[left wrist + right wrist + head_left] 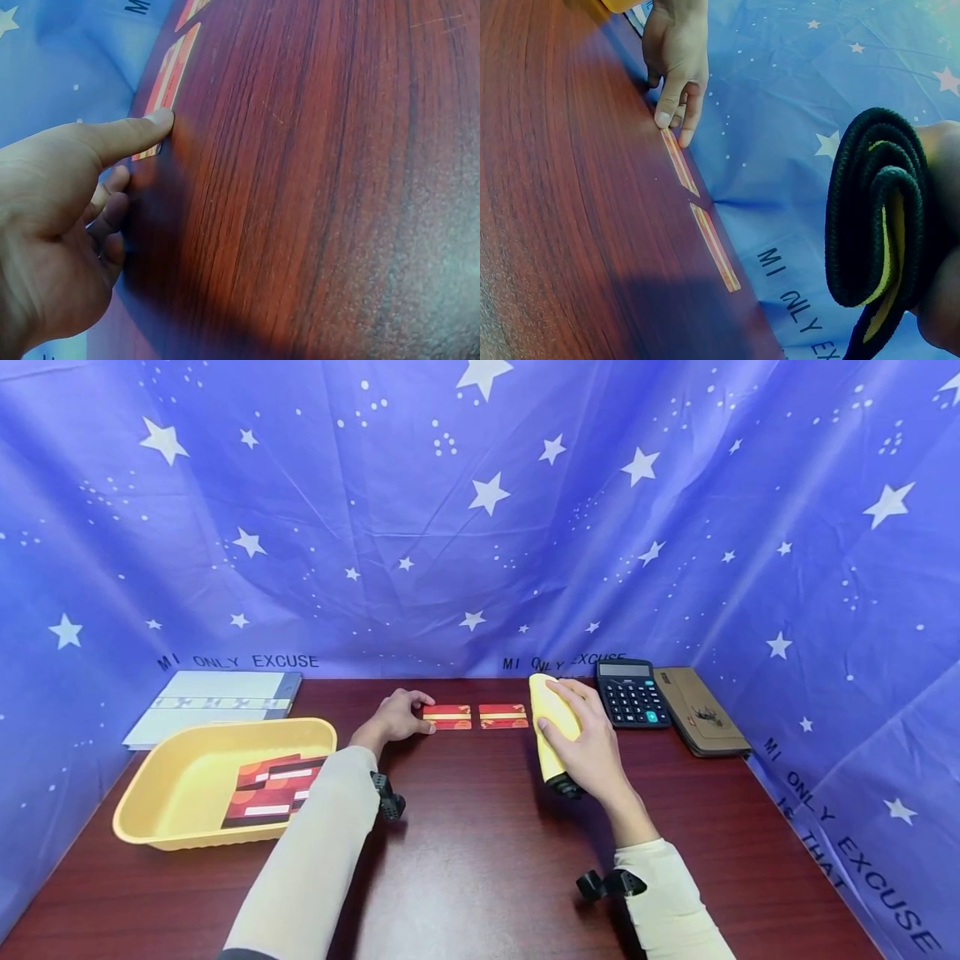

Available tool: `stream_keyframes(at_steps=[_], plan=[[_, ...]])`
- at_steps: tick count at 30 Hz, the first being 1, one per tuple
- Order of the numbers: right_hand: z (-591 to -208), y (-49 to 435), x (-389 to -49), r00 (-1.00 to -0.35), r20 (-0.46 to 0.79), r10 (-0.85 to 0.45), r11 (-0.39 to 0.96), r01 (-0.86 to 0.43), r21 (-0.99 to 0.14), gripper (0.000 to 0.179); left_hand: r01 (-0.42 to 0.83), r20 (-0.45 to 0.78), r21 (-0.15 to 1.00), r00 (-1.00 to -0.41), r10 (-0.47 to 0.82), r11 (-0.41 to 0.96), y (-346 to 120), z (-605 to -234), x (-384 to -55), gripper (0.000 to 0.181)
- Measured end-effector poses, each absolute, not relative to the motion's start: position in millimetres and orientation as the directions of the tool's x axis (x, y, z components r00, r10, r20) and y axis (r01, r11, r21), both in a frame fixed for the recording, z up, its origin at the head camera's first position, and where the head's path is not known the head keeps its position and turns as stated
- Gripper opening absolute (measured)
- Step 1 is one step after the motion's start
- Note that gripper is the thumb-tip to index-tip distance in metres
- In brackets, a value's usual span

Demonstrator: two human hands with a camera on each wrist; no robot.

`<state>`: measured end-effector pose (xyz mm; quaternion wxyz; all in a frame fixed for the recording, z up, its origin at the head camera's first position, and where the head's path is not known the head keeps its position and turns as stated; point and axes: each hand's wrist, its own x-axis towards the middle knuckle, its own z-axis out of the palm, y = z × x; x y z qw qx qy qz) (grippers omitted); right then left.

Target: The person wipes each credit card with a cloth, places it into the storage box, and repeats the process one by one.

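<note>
Two red-and-gold cards, a left card (pixel 452 713) and a right card (pixel 503 716), lie flat side by side near the table's back edge, a small gap between them. My left hand (pixel 392 716) pinches the left card's outer end, with the thumb on its near edge and a finger at its far edge. To the right of the cards, my right hand (pixel 594 745) grips a folded yellow cloth (pixel 550 739) above the table. Its dark-edged folds (pixel 877 202) show in the right wrist view, where most of that hand is hidden.
A yellow basin (pixel 161 793) holding several red cards (pixel 258 793) stands at the left, partly behind my left sleeve. White boxes or folders (pixel 217 689) lie behind it. At the back right are a black calculator (pixel 632 693) and a brown notebook (pixel 701 714). Starry blue curtains (pixel 420 527) surround the table.
</note>
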<state>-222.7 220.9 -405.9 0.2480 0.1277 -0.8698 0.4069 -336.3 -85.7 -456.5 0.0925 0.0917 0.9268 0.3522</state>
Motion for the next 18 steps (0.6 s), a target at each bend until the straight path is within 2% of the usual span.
stream_keyframes(at_steps=[7, 18], plan=[[-405.4, 220.4, -221.8, -0.843, 0.537, -0.027, 0.631, -0.431, -0.645, 0.057, 0.127, -0.096, 0.626, -0.966, 0.238, 0.769, -83.3, -452.8, -334.7, 0.047], [-402.6, 218.9, -222.0, -0.84, 0.542, -0.035, 0.63, -0.439, -0.641, 0.057, 0.173, -0.048, 0.608, -0.966, 0.254, 0.775, -76.7, -448.0, -330.6, 0.052]])
